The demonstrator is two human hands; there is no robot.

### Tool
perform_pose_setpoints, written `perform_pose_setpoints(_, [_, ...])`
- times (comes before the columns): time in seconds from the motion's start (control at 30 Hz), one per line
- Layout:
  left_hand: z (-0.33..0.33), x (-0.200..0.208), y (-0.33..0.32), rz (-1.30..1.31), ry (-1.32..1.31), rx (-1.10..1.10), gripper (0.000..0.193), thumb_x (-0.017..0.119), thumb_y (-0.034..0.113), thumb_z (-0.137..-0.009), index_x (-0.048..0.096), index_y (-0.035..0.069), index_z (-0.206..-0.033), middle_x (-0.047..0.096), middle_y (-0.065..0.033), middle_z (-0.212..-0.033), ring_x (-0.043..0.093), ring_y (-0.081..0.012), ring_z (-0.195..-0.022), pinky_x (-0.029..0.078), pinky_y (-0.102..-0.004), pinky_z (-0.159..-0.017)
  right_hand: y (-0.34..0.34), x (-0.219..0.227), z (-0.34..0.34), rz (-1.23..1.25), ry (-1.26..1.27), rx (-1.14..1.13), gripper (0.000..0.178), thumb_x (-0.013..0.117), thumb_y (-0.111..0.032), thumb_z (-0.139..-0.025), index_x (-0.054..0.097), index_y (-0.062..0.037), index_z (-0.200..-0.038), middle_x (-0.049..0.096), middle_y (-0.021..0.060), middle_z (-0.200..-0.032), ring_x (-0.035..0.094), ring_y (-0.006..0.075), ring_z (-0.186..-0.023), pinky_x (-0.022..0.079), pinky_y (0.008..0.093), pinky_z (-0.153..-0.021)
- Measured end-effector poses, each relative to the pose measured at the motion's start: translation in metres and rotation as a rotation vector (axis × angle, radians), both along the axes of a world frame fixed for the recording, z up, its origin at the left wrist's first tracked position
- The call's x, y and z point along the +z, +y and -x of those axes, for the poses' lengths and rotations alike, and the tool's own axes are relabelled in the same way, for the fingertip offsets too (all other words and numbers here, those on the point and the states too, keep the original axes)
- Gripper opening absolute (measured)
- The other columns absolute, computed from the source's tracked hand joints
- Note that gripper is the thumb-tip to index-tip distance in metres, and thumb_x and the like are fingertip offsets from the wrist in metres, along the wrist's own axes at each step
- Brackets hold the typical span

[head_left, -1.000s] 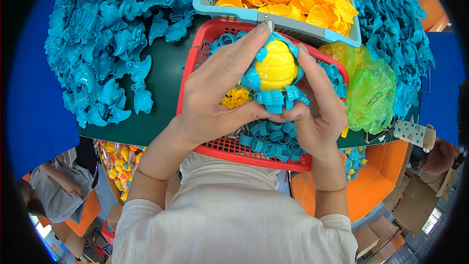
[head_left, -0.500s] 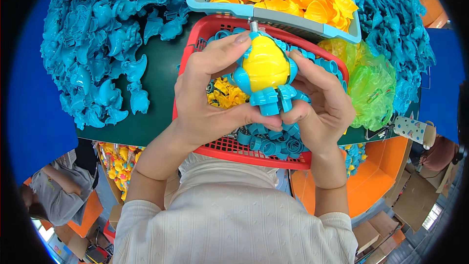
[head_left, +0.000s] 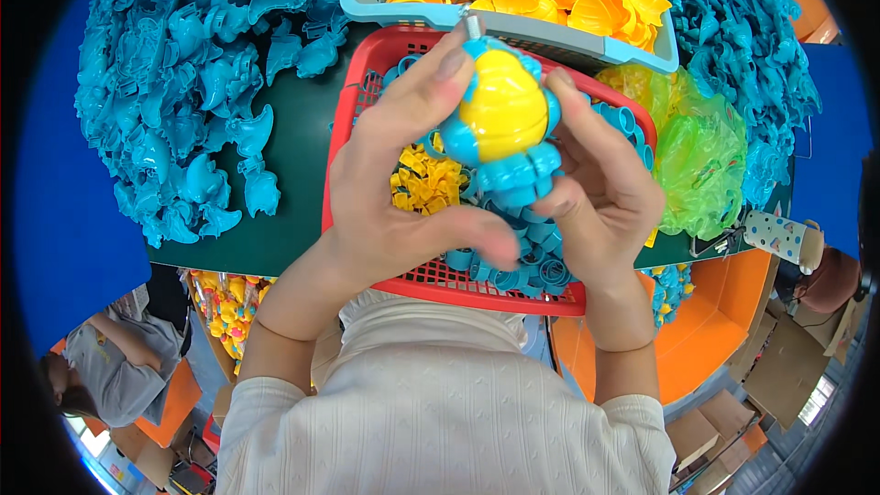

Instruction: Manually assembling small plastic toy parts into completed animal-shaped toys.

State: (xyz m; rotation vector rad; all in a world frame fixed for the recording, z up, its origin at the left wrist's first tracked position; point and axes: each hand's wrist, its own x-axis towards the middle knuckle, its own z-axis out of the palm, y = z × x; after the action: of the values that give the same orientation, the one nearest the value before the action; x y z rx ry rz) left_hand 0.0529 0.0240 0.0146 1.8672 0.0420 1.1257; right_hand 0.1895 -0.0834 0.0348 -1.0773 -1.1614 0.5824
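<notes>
A small toy figure (head_left: 504, 108) with a glossy yellow rounded middle and teal plastic parts around it is held up above the red basket. A metal spring-like piece (head_left: 473, 26) sticks out of its top end. My right hand (head_left: 600, 170) grips the figure along its right side, thumb at the lower teal parts. My left hand (head_left: 385, 165) steadies its upper left with the fingers; the left thumb, smeared by motion, is apart from it. The red basket (head_left: 440, 289) below holds teal rings (head_left: 553, 272) and small yellow pieces (head_left: 427, 181).
A light blue basket (head_left: 587, 41) of yellow shells stands behind the red one. Teal plastic parts (head_left: 197, 64) are heaped at the left, and another teal heap (head_left: 733, 27) at the right. A green plastic bag (head_left: 701, 165) lies beside the red basket. Another person (head_left: 128, 357) sits far left.
My left thumb has come off the figure's lower teal parts and moved down. The figure has shifted slightly right and turned a little, its teal parts closer together in view.
</notes>
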Motion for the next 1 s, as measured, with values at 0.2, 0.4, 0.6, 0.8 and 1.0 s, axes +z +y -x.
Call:
perform_pose_setpoints(0.2, [0.000, 0.005, -0.001, 0.326, -0.016, 0.040, 0.073, 0.078, 0.021, -0.067, 0.040, -0.002, -0.124, 0.050, -0.0142, -0.116, 0.050, -0.0239, -0.109, 0.038, -0.0344, -0.093, 0.002, 0.010, 0.002, 0.099, -0.082, 0.062, 0.078, 0.077, -0.019, -0.062, 0.041, -0.0001, -0.129, 0.046, 0.0165, -0.129, 0.047, 0.0287, -0.117, 0.043, 0.0343, -0.090])
perform_pose_setpoints(0.4, [0.003, 0.006, 0.008, 0.412, 0.038, -0.119, 0.054, 0.078, 0.016, -0.065, 0.056, 0.000, -0.112, 0.049, -0.0116, -0.114, 0.050, -0.0193, -0.106, 0.042, -0.0308, -0.089, 0.003, 0.005, -0.007, 0.093, -0.303, -0.032, 0.066, 0.077, -0.015, -0.061, 0.050, -0.0018, -0.120, 0.052, 0.0142, -0.119, 0.053, 0.0267, -0.101, 0.043, 0.0327, -0.087])
perform_pose_setpoints(0.6, [0.005, 0.011, 0.006, 0.223, 0.092, -0.026, 0.053, 0.079, 0.016, -0.061, 0.059, -0.001, -0.108, 0.059, -0.0148, -0.109, 0.056, -0.0231, -0.100, 0.046, -0.0321, -0.084, 0.001, 0.005, -0.009, 0.057, -0.287, -0.043, 0.059, 0.077, -0.012, -0.060, 0.055, -0.0008, -0.114, 0.057, 0.0141, -0.111, 0.055, 0.0259, -0.097, 0.045, 0.0313, -0.083])
perform_pose_setpoints(0.8, [0.006, 0.013, 0.003, 0.091, 0.069, 0.099, 0.052, 0.079, 0.018, -0.059, 0.061, -0.001, -0.103, 0.063, -0.0145, -0.100, 0.059, -0.0250, -0.094, 0.046, -0.0323, -0.082, 0.002, 0.004, -0.007, 0.049, -0.301, 0.028, 0.059, 0.074, -0.025, -0.069, 0.052, 0.0019, -0.116, 0.050, 0.0142, -0.115, 0.050, 0.0245, -0.109, 0.040, 0.0335, -0.092])
perform_pose_setpoints(1.0, [0.002, 0.016, -0.002, 0.385, -0.011, -0.015, 0.061, 0.081, 0.020, -0.055, 0.058, 0.001, -0.108, 0.059, -0.0150, -0.109, 0.056, -0.0244, -0.100, 0.044, -0.0336, -0.086, 0.006, 0.004, -0.005, -0.026, -0.166, 0.016, 0.059, 0.075, -0.013, -0.062, 0.053, 0.0023, -0.115, 0.056, 0.0149, -0.112, 0.053, 0.0263, -0.101, 0.043, 0.0320, -0.086])
